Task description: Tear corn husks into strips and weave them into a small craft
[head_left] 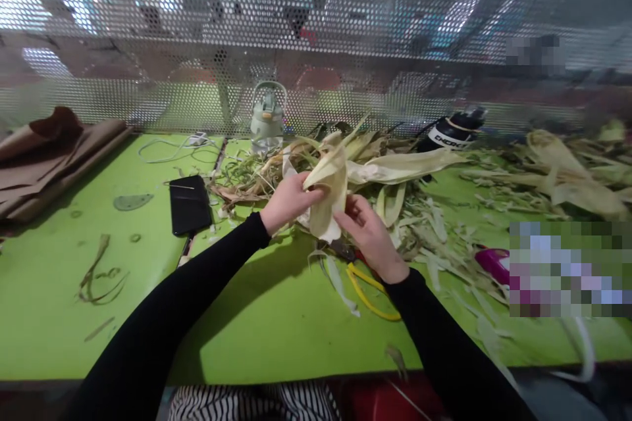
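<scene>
Both my hands hold up a pale yellow corn husk leaf [330, 192] over the green table [257, 316]. My left hand [289, 200] grips its left side, fingers closed on it. My right hand [368, 233] pinches its lower right edge. Below my right hand lie yellow-handled scissors [368, 289]. Behind the husk sits a heap of husks and leaves [395, 168].
A black phone [189, 204] lies left of my hands, a white cable [172, 148] behind it. A pale green bottle [267, 120] and a black bottle [451, 131] stand by the perforated metal screen [148, 99]. Brown paper [44, 158] lies far left. More husks [567, 177] are piled at right.
</scene>
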`<state>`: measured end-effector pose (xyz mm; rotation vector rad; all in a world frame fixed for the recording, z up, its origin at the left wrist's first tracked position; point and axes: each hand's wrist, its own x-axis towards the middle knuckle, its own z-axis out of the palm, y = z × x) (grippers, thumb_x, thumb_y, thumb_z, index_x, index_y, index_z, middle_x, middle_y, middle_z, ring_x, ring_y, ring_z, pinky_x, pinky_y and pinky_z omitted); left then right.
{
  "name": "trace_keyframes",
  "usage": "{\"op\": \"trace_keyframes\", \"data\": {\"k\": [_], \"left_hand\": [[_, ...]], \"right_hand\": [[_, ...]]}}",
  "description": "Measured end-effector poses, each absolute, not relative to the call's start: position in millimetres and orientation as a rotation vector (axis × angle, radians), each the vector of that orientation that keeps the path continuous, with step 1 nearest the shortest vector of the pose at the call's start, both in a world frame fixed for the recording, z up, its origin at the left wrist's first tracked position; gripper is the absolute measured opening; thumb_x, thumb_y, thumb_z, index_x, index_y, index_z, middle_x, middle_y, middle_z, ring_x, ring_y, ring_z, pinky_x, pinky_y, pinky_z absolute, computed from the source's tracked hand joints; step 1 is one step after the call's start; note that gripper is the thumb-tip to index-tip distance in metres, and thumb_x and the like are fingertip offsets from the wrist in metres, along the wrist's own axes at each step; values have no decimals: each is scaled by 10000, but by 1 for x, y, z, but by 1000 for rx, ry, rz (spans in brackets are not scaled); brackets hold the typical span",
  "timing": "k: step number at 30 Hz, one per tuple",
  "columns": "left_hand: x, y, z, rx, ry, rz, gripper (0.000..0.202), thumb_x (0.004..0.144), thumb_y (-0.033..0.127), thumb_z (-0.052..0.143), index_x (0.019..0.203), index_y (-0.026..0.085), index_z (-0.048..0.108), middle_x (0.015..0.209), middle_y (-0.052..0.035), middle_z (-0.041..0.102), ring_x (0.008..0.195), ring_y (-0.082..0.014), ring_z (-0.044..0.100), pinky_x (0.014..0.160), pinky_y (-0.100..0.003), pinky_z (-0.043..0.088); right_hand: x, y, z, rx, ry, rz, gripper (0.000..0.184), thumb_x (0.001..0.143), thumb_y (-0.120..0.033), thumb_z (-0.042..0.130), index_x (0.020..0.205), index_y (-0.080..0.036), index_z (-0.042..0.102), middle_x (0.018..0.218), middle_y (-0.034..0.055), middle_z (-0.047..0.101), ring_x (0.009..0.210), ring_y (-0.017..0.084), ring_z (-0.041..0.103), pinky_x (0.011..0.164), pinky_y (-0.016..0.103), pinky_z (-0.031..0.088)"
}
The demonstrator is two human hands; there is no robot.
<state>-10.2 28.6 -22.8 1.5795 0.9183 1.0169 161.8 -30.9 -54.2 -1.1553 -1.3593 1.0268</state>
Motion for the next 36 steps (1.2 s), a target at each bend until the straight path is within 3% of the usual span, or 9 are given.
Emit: {"op": "trace_keyframes", "data": {"k": [3, 6, 11, 15, 19, 23, 28, 32, 36], "left_hand": [[-11, 31, -23, 1487, 896, 963, 121, 776, 238, 692, 821, 135, 646, 667, 27, 575, 576, -71, 469, 542, -198, 354], [-10, 30, -21, 1193, 844, 864, 178, 853, 265, 642, 730, 148, 590, 516, 75, 402, 414, -32, 289, 401, -179, 195], [-5, 32, -24, 751, 705, 794, 299, 992, 295, 451, 790, 123, 590, 681, -4, 591, 362, 11, 263, 330, -121, 137], [-3, 36, -31, 510, 590, 938, 433, 1035, 387, 333, 842, 98, 591, 592, 34, 479, 368, 2, 290, 334, -107, 181], [-6, 40, -30, 373, 522, 1065, 400, 1011, 383, 333, 843, 107, 568, 562, 45, 410, 403, -25, 314, 364, -131, 225], [-7, 39, -25, 380, 521, 1125, 138, 859, 172, 418, 873, 124, 546, 603, 18, 476, 468, -51, 393, 448, -155, 322], [-1, 31, -25, 532, 582, 1007, 355, 622, 19, 427, 940, 140, 531, 713, -31, 633, 528, -80, 466, 536, -188, 397], [3, 25, -26, 582, 579, 929, 338, 656, 24, 415, 952, 148, 523, 755, -50, 666, 552, -95, 506, 552, -205, 419], [5, 20, -29, 645, 579, 886, 101, 806, 99, 484, 869, 148, 546, 616, 35, 501, 470, -50, 393, 472, -183, 310]], "right_hand": [[165, -31, -55, -1279, -1397, 856, 274, 833, -484, 690, 823, -220, 619, 769, -2, 603, 709, 157, 548, 648, 274, 460], [165, -31, -57, -1279, -1334, 802, 248, 860, -462, 655, 825, -220, 612, 743, -17, 581, 672, 138, 516, 618, 258, 430], [165, -33, -59, -1296, -1281, 718, 248, 849, -420, 658, 744, -221, 553, 634, -48, 481, 557, 111, 402, 508, 245, 333], [167, -34, -59, -1309, -1267, 661, 265, 834, -388, 674, 698, -219, 522, 599, -58, 429, 542, 103, 367, 491, 244, 296], [171, -33, -62, -1305, -1241, 618, 235, 850, -402, 661, 749, -222, 550, 646, -45, 466, 561, 111, 391, 488, 246, 305], [174, -32, -66, -1293, -1208, 594, 239, 873, -446, 637, 793, -236, 554, 674, -34, 485, 570, 125, 412, 488, 255, 330], [171, -33, -65, -1282, -1207, 600, 260, 855, -480, 660, 813, -236, 578, 696, -19, 538, 586, 136, 457, 505, 260, 376], [169, -35, -61, -1291, -1215, 595, 239, 845, -461, 670, 832, -235, 594, 693, -21, 550, 572, 131, 458, 499, 255, 379], [170, -35, -58, -1323, -1269, 558, 226, 838, -437, 663, 827, -229, 576, 695, -17, 564, 585, 137, 496, 509, 258, 393]]}}
